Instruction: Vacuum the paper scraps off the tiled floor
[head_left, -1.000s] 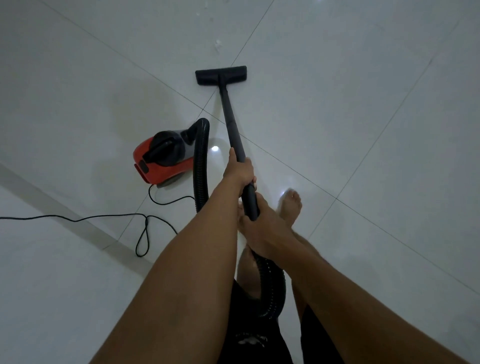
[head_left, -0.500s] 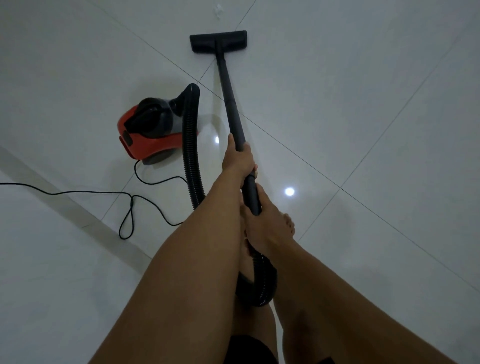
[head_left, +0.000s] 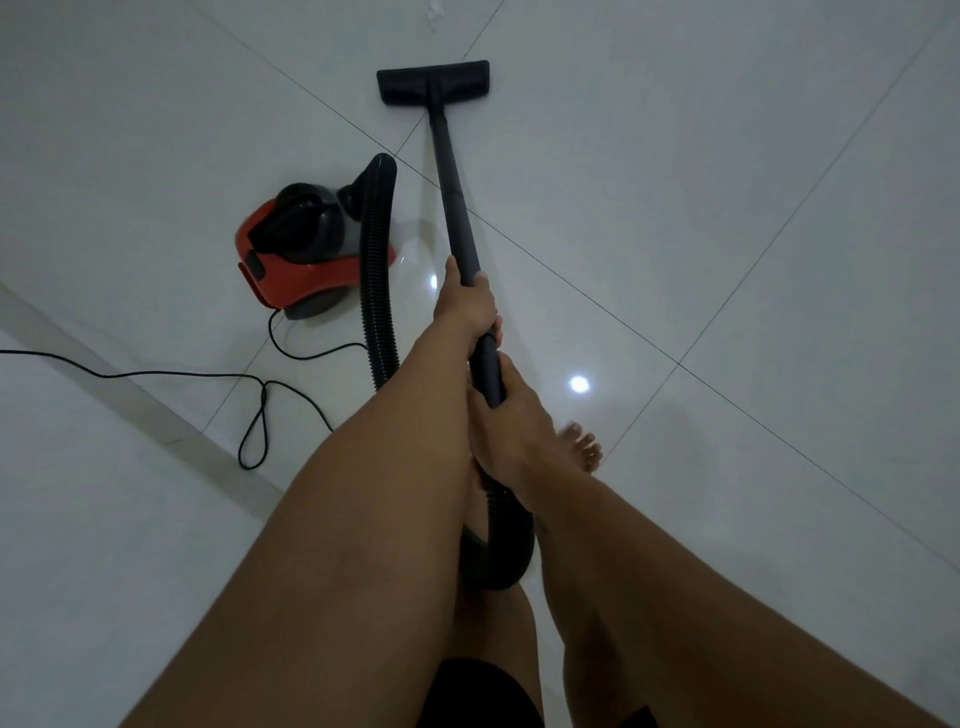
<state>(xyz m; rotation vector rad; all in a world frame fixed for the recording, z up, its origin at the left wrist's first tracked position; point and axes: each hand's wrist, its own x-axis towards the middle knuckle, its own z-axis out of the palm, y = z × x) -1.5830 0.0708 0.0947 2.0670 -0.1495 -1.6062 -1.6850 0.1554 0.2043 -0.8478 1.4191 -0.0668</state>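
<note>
Both grips are clamped on the straight black vacuum wand (head_left: 452, 192): left grip (head_left: 465, 306) wrapped round it further forward, right grip (head_left: 511, 415) curled round the rear end, where the ribbed black hose (head_left: 376, 270) takes over. The wide black floor nozzle (head_left: 432, 83) sits flat on the glossy white tiled floor (head_left: 727, 182), just past a grout crossing. The small white paper scraps (head_left: 432, 15) lie at the very top edge of view, ahead of the nozzle and clearly apart from it, so not picked up yet. No other scraps show on the tiles around the nozzle, wand or bare foot (head_left: 582, 447), but white on white in dim light means small bits could be missed. The red and black canister vacuum (head_left: 301, 260) is parked left of the wand, with its thin black power cord (head_left: 171, 373) trailing off to the left edge in a loose loop. Judgement: the near area looks done or was never littered, can't tell which. What's left is at least that top cluster, which needs the nozzle pushed forward over it. Floor beyond the top edge is out of view, so the remaining amount is unknown
</note>
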